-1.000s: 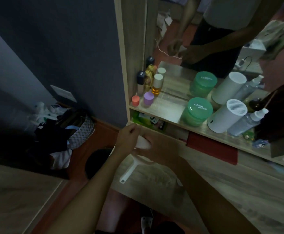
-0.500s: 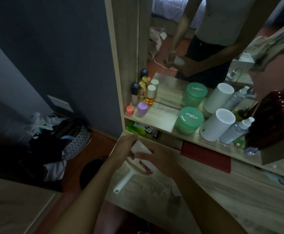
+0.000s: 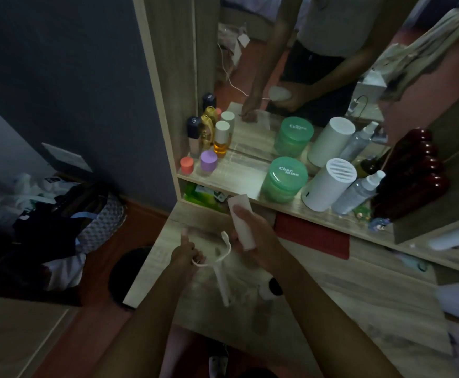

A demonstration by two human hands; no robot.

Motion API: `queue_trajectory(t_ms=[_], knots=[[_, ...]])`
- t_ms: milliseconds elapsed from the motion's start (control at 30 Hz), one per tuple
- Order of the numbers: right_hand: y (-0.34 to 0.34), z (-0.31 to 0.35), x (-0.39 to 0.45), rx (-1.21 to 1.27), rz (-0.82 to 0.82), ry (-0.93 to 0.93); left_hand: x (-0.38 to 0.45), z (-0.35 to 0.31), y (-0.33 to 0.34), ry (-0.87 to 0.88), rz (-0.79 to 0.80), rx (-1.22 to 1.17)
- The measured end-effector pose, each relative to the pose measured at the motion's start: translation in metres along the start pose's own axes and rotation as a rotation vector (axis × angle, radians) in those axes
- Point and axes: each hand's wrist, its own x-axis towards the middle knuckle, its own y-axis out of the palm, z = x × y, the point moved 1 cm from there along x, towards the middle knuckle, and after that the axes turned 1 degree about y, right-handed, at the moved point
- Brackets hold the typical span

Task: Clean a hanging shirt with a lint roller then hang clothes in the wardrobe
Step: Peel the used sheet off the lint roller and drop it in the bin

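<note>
R fingers (image 3: 239, 214) curl round a white roll (image 3: 240, 222), held at frame centre just below the shelf edge (image 3: 222, 188). L fingers (image 3: 192, 257) pinch the curved end of the white lint roller frame (image 3: 218, 264); the thumb sticks up. Roll and frame are apart: frame is thin, bent, w/ its straight handle pointing down over the bench (image 3: 345, 296). Green jar (image 3: 284, 175) and white cylinder (image 3: 329, 184) stand on the shelf, upper right of the hands. Bench left edge drops to the floor (image 3: 130, 222).
</note>
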Motion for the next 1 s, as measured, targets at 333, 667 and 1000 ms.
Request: queue_trajectory(t_ms=[333,667,1000], knots=[[-0.015,-0.017,-0.002,0.102,-0.08,0.063,0.012,0.02,0.018,0.021,0.027,0.26],[0.037,-0.027,0.019,-0.146,-0.189,-0.185,-0.086,0.011,0.04,-0.011,0.336,-0.366],[0.058,-0.046,0.031,-0.267,-0.204,-0.26,-0.062,-0.016,-0.001,-0.079,0.397,-0.556]])
